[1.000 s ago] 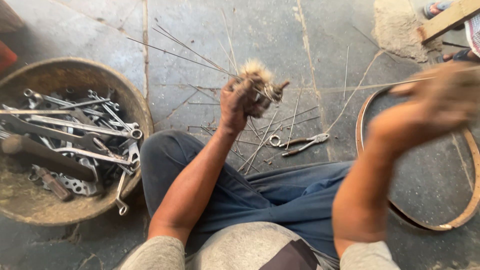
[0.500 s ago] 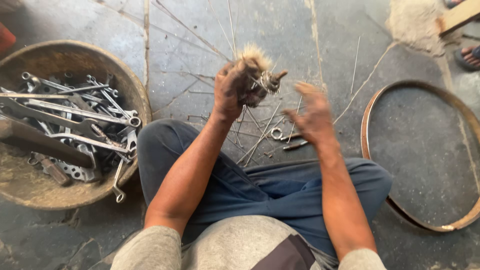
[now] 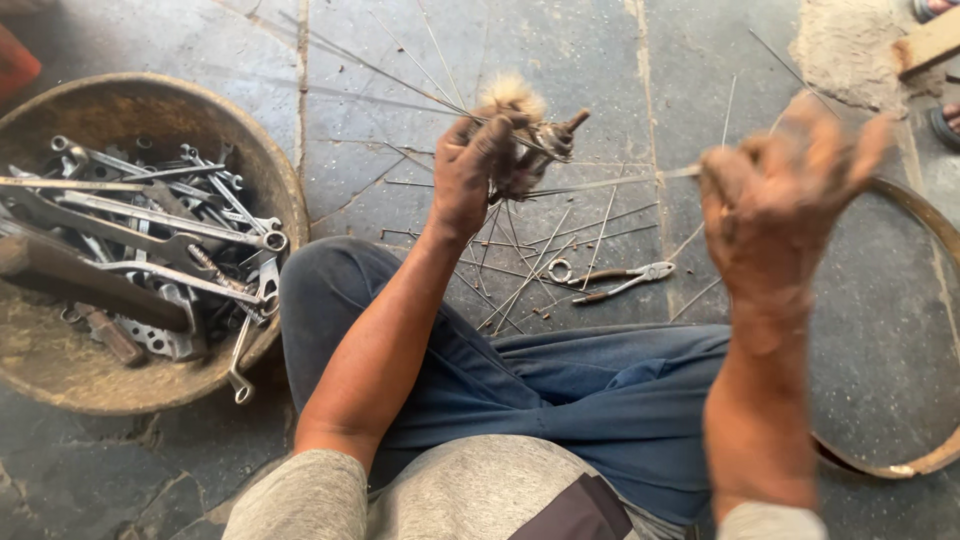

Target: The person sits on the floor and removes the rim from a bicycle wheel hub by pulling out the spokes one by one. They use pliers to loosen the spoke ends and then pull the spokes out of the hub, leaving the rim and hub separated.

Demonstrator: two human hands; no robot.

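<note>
My left hand [image 3: 478, 172] is raised over my knees, gripping a small metal wheel hub [image 3: 545, 140]. A tuft of pale fibre [image 3: 512, 95] sticks out above the hub. Thin wire spokes [image 3: 400, 85] fan out from the hub to the upper left. My right hand [image 3: 775, 190] is up at the right, blurred by motion, and pinches the end of one thin spoke [image 3: 620, 181] that runs back to the hub. More loose spokes [image 3: 540, 270] lie on the stone floor below the hub.
Pliers [image 3: 625, 280] and a small metal ring [image 3: 559, 270] lie on the floor beyond my knees. A large round basin [image 3: 285, 180] with several wrenches stands at the left. A metal wheel rim [image 3: 925, 215] lies at the right. My legs in blue trousers [image 3: 560, 380] are folded below.
My right hand swung from the far right in to the hub, then back out to the right with a spoke in its fingers. The left hand kept holding the hub.
</note>
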